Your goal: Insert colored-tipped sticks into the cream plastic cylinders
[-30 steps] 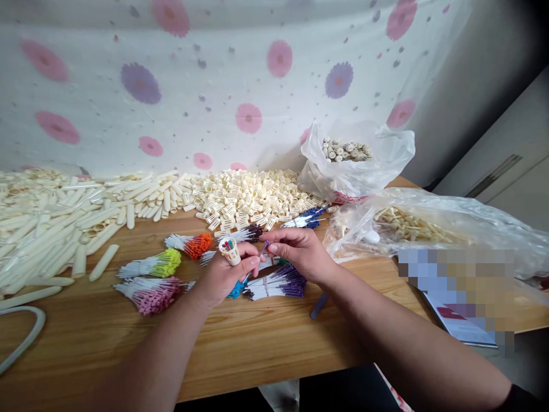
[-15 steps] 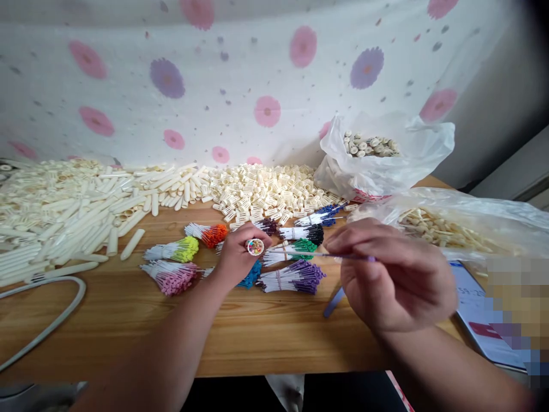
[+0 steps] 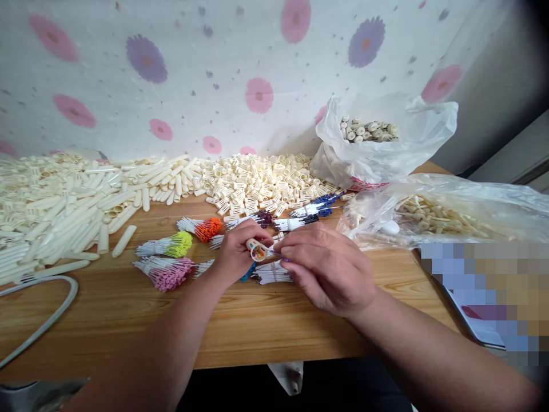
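My left hand point(image 3: 234, 254) is closed around a cream pen barrel point(image 3: 257, 249), its open end facing me. Several coloured refill tips show inside the barrel. Pinched in my right hand point(image 3: 328, 272) is a thin pen refill point(image 3: 273, 252) with a purple end, its white length at the barrel's mouth. Around and beneath the hands lie bundles of refills: orange point(image 3: 209, 229), yellow point(image 3: 182, 244), pink point(image 3: 172, 275), maroon point(image 3: 262, 218), black point(image 3: 305, 221) and dark blue point(image 3: 328, 204). My right hand partly covers a banded bundle with white stems point(image 3: 271, 274).
Slotted cream parts point(image 3: 257, 177) are heaped at the back, with long cream barrels point(image 3: 103, 203) at left. Plastic bags point(image 3: 373, 163) of parts stand at right, a partly blurred-out phone point(image 3: 478, 326) nearer. A white cable point(image 3: 64, 297) curves on the wooden table point(image 3: 257, 337).
My right hand has moved left, bringing the purple refill to the barrel's mouth. The barrel in my left hand is now tilted more to the right. The view has shifted slightly.
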A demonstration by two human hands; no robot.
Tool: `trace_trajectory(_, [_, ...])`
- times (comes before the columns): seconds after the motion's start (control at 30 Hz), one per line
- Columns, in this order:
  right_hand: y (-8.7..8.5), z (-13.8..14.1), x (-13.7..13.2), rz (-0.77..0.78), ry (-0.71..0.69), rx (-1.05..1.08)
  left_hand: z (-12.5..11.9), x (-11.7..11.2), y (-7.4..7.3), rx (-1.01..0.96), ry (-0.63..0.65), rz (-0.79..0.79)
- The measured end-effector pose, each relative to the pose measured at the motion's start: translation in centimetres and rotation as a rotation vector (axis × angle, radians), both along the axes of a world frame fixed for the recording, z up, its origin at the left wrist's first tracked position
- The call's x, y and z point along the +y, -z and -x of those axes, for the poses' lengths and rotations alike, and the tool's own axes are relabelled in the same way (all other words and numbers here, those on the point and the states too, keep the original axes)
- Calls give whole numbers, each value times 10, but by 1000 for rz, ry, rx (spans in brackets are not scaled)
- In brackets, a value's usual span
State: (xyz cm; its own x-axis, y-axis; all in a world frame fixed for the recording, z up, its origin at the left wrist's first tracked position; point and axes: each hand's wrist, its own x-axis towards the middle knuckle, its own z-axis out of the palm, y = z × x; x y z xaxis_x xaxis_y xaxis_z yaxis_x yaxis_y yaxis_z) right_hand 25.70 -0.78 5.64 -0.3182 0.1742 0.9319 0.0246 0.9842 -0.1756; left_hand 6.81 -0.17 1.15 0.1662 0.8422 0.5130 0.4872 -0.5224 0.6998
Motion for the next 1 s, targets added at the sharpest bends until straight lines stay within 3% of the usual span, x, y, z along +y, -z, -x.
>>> trace_trajectory(0.33, [3,4,2,265,12,47,8,1,2,93,-134,-57])
trace_trajectory(0.53, [10,6,6,253,60,-86,11,0,2,210,-175,-101])
trace_trajectory(0.77, [14,7,13,261,226,-100,12,-5,-3,240,-35,-117])
trace_trajectory(1.0, [18,11,13,346,203,-83,9,-4,1,236,-145,-169])
